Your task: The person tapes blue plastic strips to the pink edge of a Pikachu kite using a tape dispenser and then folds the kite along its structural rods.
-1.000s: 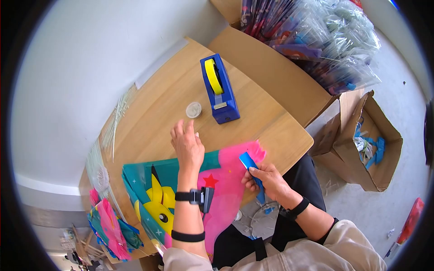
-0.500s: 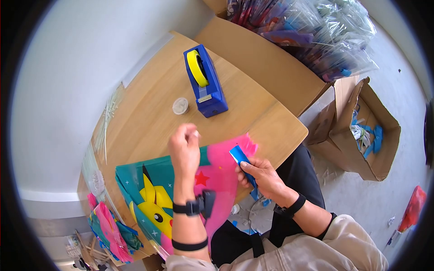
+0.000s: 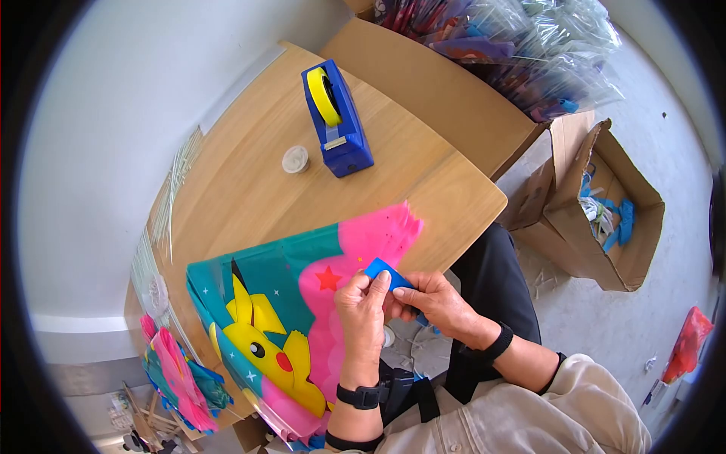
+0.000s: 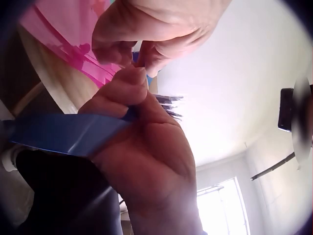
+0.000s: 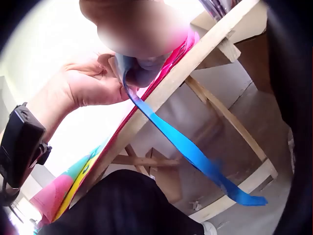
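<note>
Your left hand [image 3: 364, 306] pinches a blue strip [image 3: 389, 275] with the thumb laid along its face; your right hand [image 3: 435, 303] pinches the same strip just beside it, thumb on top, so that the two hands nearly meet; the strip's upper end shows above both thumbs, and in the right wrist view its long tail hangs down past the table edge.

Next to your hands, a printed plastic sheet [image 3: 299, 250] lies on the wooden table [image 3: 431, 170], teal and pink with a yellow cartoon figure on it; your hands are over its pink side, though you cannot tell from here whether they touch it.

Farther out, a blue tape dispenser [image 3: 349, 155] with a yellow roll [image 3: 324, 98] stands on the table; a small round tub [image 3: 296, 160] sits near it; thin pale rods [image 3: 175, 197] lie along the wall side; a crumpled, colourful bundle [image 3: 178, 371] is at the table's near left corner.

Beyond the table, a large cardboard box [image 3: 439, 98] holds clear-wrapped packets [image 3: 544, 45]; a smaller carton [image 3: 605, 261] contains blue scraps [image 3: 625, 223] and white ones.
</note>
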Demonstrator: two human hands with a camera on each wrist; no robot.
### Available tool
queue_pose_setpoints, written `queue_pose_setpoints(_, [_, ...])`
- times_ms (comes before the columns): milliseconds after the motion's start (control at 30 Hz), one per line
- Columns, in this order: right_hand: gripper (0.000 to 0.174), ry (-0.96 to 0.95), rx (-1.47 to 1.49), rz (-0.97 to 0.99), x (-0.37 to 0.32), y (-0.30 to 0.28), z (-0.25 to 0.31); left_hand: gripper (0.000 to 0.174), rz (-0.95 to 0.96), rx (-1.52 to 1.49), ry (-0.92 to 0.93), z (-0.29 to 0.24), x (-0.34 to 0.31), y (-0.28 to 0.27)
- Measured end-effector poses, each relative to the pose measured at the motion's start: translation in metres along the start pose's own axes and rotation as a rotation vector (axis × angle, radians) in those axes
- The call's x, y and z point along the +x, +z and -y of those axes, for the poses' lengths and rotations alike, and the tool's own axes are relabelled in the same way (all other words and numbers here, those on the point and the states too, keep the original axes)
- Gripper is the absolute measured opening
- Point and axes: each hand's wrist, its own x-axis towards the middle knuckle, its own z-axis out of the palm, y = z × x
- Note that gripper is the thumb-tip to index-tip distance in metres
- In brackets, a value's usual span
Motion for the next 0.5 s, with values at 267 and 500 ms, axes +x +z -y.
queue_pose_setpoints(267, [0.017, -0.126, -0.128, -0.008, -0.006, -0.004, -0.003, 0.012, -0.151, -0.028, 0.076, -0.006, -0.003, 0.008])
queue_pose_setpoints(500, [0.018, -0.041, 0.103, 0.045, -0.008, -0.007, -0.002, 0.009, -0.106, -0.089, 0.039, -0.001, -0.009, 0.008])
